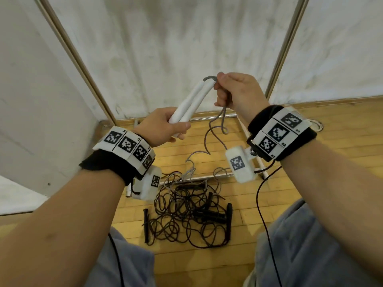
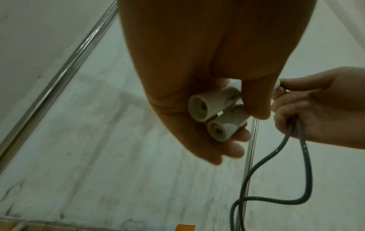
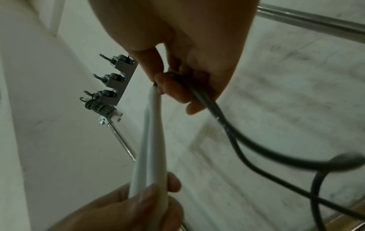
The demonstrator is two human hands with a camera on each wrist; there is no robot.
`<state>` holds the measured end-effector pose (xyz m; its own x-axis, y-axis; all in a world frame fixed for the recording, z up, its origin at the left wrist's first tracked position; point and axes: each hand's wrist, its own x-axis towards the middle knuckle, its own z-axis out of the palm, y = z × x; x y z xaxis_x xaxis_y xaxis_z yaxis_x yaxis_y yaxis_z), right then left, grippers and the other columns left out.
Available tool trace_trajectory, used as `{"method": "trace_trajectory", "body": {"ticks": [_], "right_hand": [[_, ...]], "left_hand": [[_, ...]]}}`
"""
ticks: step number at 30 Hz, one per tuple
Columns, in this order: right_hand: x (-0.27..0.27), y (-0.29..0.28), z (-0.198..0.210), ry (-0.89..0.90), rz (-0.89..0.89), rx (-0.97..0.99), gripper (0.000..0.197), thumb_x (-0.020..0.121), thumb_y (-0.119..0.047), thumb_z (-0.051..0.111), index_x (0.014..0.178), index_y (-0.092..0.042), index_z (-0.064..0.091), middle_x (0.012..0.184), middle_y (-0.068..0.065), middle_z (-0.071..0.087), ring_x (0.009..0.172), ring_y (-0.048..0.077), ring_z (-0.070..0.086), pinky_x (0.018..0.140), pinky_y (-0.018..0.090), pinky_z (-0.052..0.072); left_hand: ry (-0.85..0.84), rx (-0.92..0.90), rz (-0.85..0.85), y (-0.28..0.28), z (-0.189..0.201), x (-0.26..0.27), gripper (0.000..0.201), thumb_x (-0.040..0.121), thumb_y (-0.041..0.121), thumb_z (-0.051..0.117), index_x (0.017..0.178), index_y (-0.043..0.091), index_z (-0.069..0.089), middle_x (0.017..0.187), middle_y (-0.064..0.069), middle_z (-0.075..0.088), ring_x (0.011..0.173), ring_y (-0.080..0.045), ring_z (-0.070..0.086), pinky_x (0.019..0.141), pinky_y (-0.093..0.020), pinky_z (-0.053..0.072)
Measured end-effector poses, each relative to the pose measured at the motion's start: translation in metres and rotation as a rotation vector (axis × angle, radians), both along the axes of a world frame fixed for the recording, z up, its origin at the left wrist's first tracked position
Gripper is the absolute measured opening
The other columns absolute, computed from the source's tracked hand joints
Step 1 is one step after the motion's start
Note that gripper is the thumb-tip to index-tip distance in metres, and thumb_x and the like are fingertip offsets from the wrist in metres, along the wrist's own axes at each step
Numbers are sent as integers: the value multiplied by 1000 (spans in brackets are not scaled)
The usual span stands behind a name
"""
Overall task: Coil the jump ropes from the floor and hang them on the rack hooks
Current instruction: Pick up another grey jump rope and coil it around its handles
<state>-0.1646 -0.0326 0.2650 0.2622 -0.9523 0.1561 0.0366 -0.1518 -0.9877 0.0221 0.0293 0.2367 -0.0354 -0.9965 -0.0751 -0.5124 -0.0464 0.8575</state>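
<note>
My left hand (image 1: 165,125) grips the two white handles (image 1: 190,102) of a jump rope side by side; their hollow ends (image 2: 205,112) show in the left wrist view. My right hand (image 1: 234,90) pinches the grey rope (image 1: 219,125) where it leaves the handle tips (image 3: 156,93). Two strands hang down from that hand in loose curves toward the floor. A tangled pile of black jump ropes (image 1: 186,214) with black handles lies on the wood floor between my knees. On the wall the hook rack (image 3: 120,78) carries one coiled rope (image 3: 102,107) on its lowest hook.
A metal frame (image 1: 209,177) of chrome tubes stands on the wood floor behind the pile, against a stained white wall. Slanted chrome poles (image 1: 78,59) rise on both sides. Black sensor cables (image 1: 261,204) trail from my wrists over my grey trousers.
</note>
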Motion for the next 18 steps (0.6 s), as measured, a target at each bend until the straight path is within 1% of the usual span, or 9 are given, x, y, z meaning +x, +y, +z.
{"method": "trace_trajectory", "body": {"ticks": [3, 5, 7, 9, 12, 14, 16, 17, 18], "right_hand": [[-6, 0, 0, -10, 67, 90, 35, 97, -28, 48, 63, -15, 48, 49, -5, 35, 46, 15, 33, 59, 30, 46], [-8, 2, 0, -64, 114, 181, 39, 96, -33, 48, 61, -18, 41, 49, -6, 27, 45, 14, 26, 55, 27, 43], [-10, 4, 1, -179, 134, 286, 40, 96, -32, 48, 59, -19, 38, 49, -6, 23, 44, 13, 23, 53, 25, 40], [-9, 6, 2, -296, 128, 356, 38, 95, -31, 49, 60, -19, 39, 50, -6, 23, 44, 12, 23, 53, 24, 38], [-5, 7, 2, -410, 82, 411, 38, 96, -34, 49, 62, -19, 37, 50, -6, 23, 44, 11, 22, 51, 23, 37], [-3, 5, 2, -445, 44, 422, 39, 96, -35, 48, 62, -19, 38, 49, -7, 22, 43, 10, 20, 50, 23, 36], [0, 3, 2, -430, 0, 408, 39, 96, -36, 48, 63, -18, 39, 49, -6, 21, 42, 10, 19, 50, 23, 34], [0, 2, 2, -411, -20, 391, 39, 96, -37, 49, 63, -18, 40, 50, -6, 20, 42, 10, 19, 49, 23, 33], [1, 2, 1, -388, -36, 370, 40, 96, -37, 49, 63, -17, 41, 50, -6, 21, 42, 10, 19, 49, 23, 32]], "left_hand": [[-72, -69, -8, 1, 1, 1, 14, 92, 25, 60, 104, 18, 63, 71, 5, 61, 57, -5, 57, 51, -20, 52], [-125, -128, -14, 2, 3, -1, 16, 92, 28, 60, 105, 18, 61, 71, 3, 62, 57, -8, 57, 48, -21, 49], [-108, -180, -8, 4, 5, -4, 12, 92, 29, 60, 102, 24, 57, 73, 1, 64, 59, -12, 60, 50, -25, 52], [-70, -231, 18, 6, 7, -7, 11, 92, 28, 60, 101, 27, 53, 74, 1, 66, 60, -12, 62, 53, -27, 54], [-203, -347, 46, 7, 7, -13, 14, 94, 30, 56, 105, 22, 54, 75, 6, 64, 57, -9, 58, 53, -25, 47], [-289, -384, 42, 7, 6, -18, 19, 93, 33, 57, 107, 21, 53, 73, 9, 59, 57, -5, 52, 52, -18, 39], [-307, -385, 51, 7, 5, -21, 21, 89, 35, 63, 103, 24, 52, 72, 10, 54, 58, -4, 50, 49, -12, 34], [-292, -378, 59, 7, 6, -22, 21, 87, 35, 65, 100, 24, 52, 72, 11, 52, 58, -4, 49, 50, -12, 35], [-267, -365, 61, 6, 7, -21, 20, 86, 33, 67, 98, 23, 53, 71, 10, 52, 57, -4, 49, 52, -16, 37]]}}
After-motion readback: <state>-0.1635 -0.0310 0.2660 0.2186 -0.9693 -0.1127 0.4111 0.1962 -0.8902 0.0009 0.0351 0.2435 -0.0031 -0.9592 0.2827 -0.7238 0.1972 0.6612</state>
